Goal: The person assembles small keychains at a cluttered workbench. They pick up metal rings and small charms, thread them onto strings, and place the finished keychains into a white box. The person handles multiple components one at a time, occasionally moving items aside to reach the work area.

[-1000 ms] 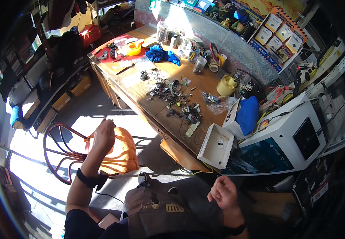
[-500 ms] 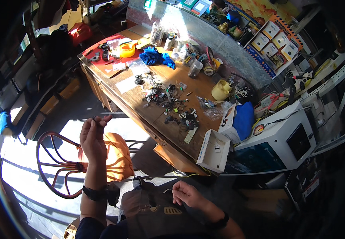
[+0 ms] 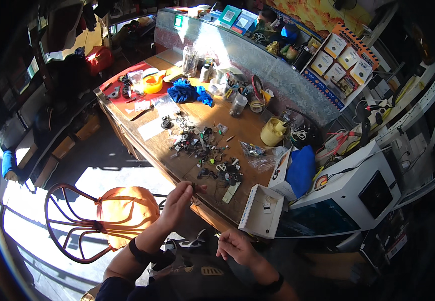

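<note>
My left hand (image 3: 177, 201) is raised just off the front edge of the wooden table (image 3: 210, 107), its fingers pinched together. Something small and dark shows at the fingertips, too small to name. Lower and to the right, in front of my body, my right hand (image 3: 235, 247) is held with curled fingers. A thin pale tip sticks out by its thumb, and what it belongs to is hidden. Beyond the left hand, a loose heap of small parts (image 3: 205, 143), mostly black, spreads over the tabletop. A shallow white box (image 3: 261, 210) stands at the table's near right corner.
An orange-covered chair (image 3: 127, 210) stands at left. On the table are a blue cloth (image 3: 182, 92), a yellow bowl (image 3: 153, 84), a clear jar (image 3: 238, 105) and a pale yellow container (image 3: 272, 131). A white computer case (image 3: 350, 178) flanks the table's right side.
My left hand has swung right and down, from above the chair to the table's front edge, still pinched. My right hand has stayed nearly in place. The view has shifted slightly.
</note>
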`<state>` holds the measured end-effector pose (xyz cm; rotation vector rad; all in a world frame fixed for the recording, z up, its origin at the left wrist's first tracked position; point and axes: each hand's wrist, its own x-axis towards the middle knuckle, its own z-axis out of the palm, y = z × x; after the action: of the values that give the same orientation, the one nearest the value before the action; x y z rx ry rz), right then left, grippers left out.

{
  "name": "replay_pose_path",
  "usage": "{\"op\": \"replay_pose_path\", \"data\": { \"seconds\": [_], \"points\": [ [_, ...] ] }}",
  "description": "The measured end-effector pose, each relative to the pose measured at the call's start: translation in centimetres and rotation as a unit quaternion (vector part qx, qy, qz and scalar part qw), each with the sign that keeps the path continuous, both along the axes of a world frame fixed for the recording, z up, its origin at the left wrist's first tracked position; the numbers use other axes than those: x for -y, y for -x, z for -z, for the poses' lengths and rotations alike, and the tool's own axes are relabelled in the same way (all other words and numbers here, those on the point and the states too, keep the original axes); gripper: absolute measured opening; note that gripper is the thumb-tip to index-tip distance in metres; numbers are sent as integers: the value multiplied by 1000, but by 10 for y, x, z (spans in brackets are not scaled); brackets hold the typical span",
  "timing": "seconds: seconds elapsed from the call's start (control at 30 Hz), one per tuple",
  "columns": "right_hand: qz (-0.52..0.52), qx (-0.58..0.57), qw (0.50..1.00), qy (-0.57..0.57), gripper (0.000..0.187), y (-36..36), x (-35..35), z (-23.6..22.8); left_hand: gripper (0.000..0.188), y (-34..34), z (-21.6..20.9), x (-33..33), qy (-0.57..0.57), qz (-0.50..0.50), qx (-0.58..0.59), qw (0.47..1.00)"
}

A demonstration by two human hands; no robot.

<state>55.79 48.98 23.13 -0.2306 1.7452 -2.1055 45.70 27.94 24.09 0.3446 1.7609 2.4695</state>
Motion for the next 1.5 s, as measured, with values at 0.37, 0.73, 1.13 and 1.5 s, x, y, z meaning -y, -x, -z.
{"op": "replay_pose_path", "data": {
  "seconds": [0.37, 0.73, 1.13, 1.5],
  "points": [
    [-76, -202, 969, -119, 1, 64, -60, 5, 43, 20, 18, -106, -266, 220, 231, 909],
    [174, -10, 981, -86, 11, 90, -125, 50, 37, 36, 26, -164, 155, 433, 308, 833],
    [226, 135, 962, 75, 27, 96, -128, 77, 41, 97, 58, -200, 93, 431, 346, 828],
    [315, 199, 906, 200, 21, 119, -93, 80, 31, 145, 91, -184, -23, 498, 480, 722]
  ]
}}
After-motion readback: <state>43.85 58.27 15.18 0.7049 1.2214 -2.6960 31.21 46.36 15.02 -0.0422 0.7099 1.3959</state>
